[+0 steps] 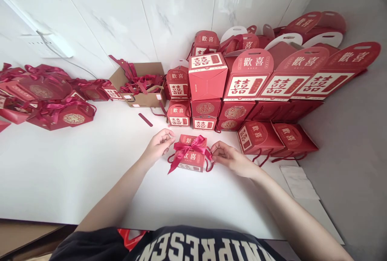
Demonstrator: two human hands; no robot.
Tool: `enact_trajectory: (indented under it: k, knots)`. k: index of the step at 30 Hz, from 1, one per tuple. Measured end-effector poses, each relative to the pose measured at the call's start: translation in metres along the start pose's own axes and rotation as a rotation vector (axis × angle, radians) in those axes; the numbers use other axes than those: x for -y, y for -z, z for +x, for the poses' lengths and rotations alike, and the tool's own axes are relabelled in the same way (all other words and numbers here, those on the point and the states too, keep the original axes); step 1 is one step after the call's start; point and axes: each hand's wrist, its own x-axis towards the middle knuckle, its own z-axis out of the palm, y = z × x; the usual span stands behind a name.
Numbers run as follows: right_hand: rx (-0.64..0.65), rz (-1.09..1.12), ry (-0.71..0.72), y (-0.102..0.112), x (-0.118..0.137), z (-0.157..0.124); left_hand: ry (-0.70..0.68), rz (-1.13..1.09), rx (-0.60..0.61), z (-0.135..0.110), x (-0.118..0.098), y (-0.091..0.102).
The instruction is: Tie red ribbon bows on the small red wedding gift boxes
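A small red gift box (191, 161) with a red ribbon bow (193, 146) on top sits on the white table (75, 172) in front of me. My left hand (159, 145) rests at the box's left side, fingers curled and pinched near the bow's left loop. On the right side, my right hand (230, 158) has its fingertips pinched on the ribbon end. The box's thin cord handles hang at both sides.
Stacks of finished red boxes (248, 79) line the back right against the wall. A cardboard carton (142, 85) of red ribbons stands behind. More ribboned boxes (60, 112) lie at the left. A loose ribbon strip (145, 119) and a white sheet (298, 180) lie nearby.
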Motion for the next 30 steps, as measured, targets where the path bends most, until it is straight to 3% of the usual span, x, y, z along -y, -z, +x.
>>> enact_trajectory:
  k: [6,11,16,21,25,28,30]
  knots:
    - [0.136,-0.014,0.019,-0.008,0.013,-0.001,-0.022,0.159,-0.004,-0.012,-0.007,0.003]
    - [0.405,-0.109,0.043,-0.030,0.030,0.002,-0.180,0.242,-0.193,-0.018,-0.013,0.030]
    - [0.349,-0.127,0.037,-0.038,0.013,0.009,-0.195,0.537,-0.100,-0.039,-0.010,0.043]
    - [0.245,-0.122,0.034,-0.038,-0.010,0.013,-0.208,0.513,-0.145,-0.049,0.005,0.045]
    - [0.222,-0.056,0.004,-0.038,-0.016,0.014,-0.100,0.594,-0.336,-0.057,0.004,0.094]
    - [0.209,-0.029,-0.010,-0.038,-0.018,0.014,0.148,0.710,-0.541,-0.068,-0.010,0.142]
    - [0.206,-0.022,-0.020,-0.038,-0.019,0.015,0.297,0.758,-0.768,-0.071,-0.022,0.163]
